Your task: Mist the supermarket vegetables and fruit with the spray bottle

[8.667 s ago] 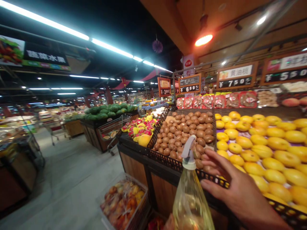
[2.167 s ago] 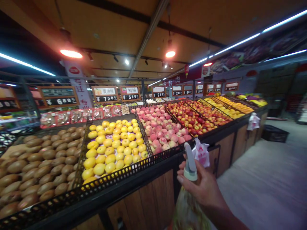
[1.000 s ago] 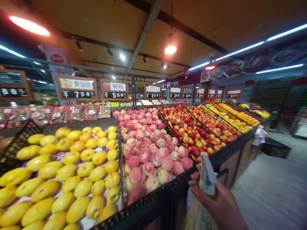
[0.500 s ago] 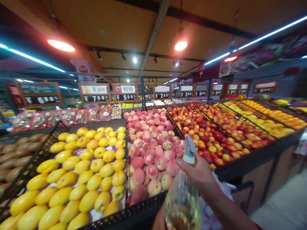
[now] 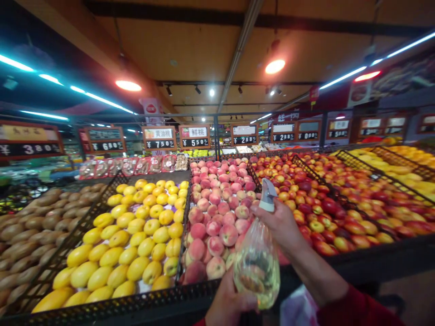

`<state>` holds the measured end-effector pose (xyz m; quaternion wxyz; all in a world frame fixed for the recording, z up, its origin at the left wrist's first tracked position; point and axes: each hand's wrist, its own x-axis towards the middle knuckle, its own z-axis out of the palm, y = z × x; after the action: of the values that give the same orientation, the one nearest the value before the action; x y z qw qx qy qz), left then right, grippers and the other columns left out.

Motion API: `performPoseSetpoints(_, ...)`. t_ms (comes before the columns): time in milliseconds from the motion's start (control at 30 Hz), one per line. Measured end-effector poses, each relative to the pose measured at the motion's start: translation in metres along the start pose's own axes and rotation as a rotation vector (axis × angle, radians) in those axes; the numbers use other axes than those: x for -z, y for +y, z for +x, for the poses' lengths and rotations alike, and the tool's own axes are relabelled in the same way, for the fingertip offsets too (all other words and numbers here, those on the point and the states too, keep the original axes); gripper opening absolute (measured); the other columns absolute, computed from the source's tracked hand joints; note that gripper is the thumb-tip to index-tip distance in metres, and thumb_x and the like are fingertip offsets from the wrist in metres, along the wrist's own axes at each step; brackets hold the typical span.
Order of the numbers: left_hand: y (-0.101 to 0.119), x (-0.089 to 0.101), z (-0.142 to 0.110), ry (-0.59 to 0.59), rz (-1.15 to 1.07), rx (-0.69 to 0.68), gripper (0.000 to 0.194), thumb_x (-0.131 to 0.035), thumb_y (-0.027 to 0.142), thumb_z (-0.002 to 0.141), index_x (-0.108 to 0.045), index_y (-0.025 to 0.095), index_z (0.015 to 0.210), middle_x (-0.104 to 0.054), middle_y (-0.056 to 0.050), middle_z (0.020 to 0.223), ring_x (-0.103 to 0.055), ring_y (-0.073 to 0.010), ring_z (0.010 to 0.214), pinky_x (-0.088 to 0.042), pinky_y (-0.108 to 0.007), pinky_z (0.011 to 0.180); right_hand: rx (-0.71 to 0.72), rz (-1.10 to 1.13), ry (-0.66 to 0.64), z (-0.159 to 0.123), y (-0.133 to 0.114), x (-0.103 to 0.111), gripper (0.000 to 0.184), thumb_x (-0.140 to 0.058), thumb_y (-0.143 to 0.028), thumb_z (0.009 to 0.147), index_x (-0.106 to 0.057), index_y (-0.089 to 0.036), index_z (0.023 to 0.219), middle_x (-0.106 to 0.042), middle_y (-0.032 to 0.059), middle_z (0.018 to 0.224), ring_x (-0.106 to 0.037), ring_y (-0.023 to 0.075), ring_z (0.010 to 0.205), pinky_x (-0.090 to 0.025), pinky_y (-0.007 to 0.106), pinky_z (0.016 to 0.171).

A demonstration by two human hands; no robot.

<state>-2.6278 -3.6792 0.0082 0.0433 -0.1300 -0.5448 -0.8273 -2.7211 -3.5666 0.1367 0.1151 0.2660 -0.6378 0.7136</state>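
A clear spray bottle (image 5: 257,262) of pale yellowish liquid, with a white trigger head (image 5: 268,196), is held up in front of a bin of pink peaches (image 5: 217,213). My right hand (image 5: 282,224) is closed round the bottle's neck just under the trigger head. My left hand (image 5: 226,301) cups the bottle's base from below, fingers wrapped on it. The nozzle points toward the peaches and the nectarines (image 5: 322,199) beside them.
The long fruit stand has black plastic grid dividers (image 5: 185,226): brown kiwis (image 5: 30,231) at left, yellow peaches (image 5: 136,235), then peaches, nectarines and yellow fruit (image 5: 404,163) far right. Price boards (image 5: 194,136) hang behind. A white plastic bag (image 5: 299,310) hangs below my right arm.
My view has swung left and back from the aisle to the peach bin. The bottle has risen over the bin's front edge, and my left hand has come up under its base.
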Motion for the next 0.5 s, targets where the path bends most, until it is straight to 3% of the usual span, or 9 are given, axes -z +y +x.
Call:
performPoseSetpoints(100,0.001,-0.004,0.003,-0.015,-0.035,-0.045,0.053,-0.084,0.047,0.054,-0.071,0.009,0.089,-0.064,-0.003,0.065,-0.051,-0.0084,0.057,-0.041,-0.020,0.051,-0.002,0.014,-0.017,0.008,0.004,0.002,0.047,-0.076,-0.048,0.068,-0.066,-0.015,0.098,-0.074,0.0073,0.089,-0.068,0.0258,0.080,-0.051,0.034,0.072)
performPoseSetpoints(200,0.000,-0.004,0.003,0.044,-0.062,-0.057,0.058,-0.085,0.047,0.053,-0.070,0.010,0.094,-0.066,-0.004,0.071,-0.054,-0.0096,0.058,-0.043,-0.020,0.050,-0.002,0.015,-0.045,0.012,0.009,-0.002,0.047,-0.077,-0.046,0.067,-0.064,-0.014,0.099,-0.073,0.0068,0.088,-0.067,0.0246,0.078,-0.050,0.033,0.071)
performPoseSetpoints(367,0.001,-0.002,-0.005,0.097,-0.093,-0.060,0.070,-0.087,0.048,0.050,-0.067,0.009,0.104,-0.069,-0.006,0.078,-0.057,-0.0102,0.060,-0.045,-0.020,0.050,0.012,0.019,-0.144,0.014,0.005,-0.018,0.039,-0.076,-0.045,0.070,-0.064,-0.015,0.091,-0.070,0.0048,0.080,-0.063,0.0212,0.071,-0.048,0.030,0.064)
performPoseSetpoints(500,0.001,0.004,-0.016,0.131,-0.069,-0.096,0.065,-0.085,0.050,0.054,-0.068,0.010,0.102,-0.067,-0.005,0.076,-0.055,-0.0094,0.060,-0.044,-0.021,0.053,0.050,0.024,-0.211,0.010,-0.003,-0.034,0.028,-0.074,-0.039,0.070,-0.061,-0.017,0.081,-0.064,0.0002,0.071,-0.058,0.0177,0.064,-0.045,0.027,0.059)
